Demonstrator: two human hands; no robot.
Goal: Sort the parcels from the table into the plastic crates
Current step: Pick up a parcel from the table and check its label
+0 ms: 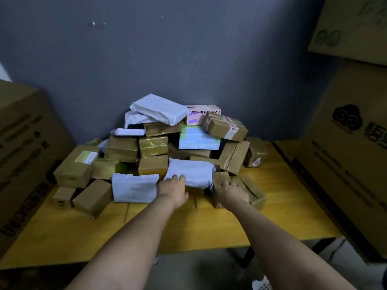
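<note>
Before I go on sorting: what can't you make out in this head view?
- Plastic crates: none in frame.
- Left hand grip: fingertips lie over the white parcel; hold unclear.
- Right hand on the taped brown parcel: fingers hidden behind knuckles.
- Label on the left brown box: too small.
</note>
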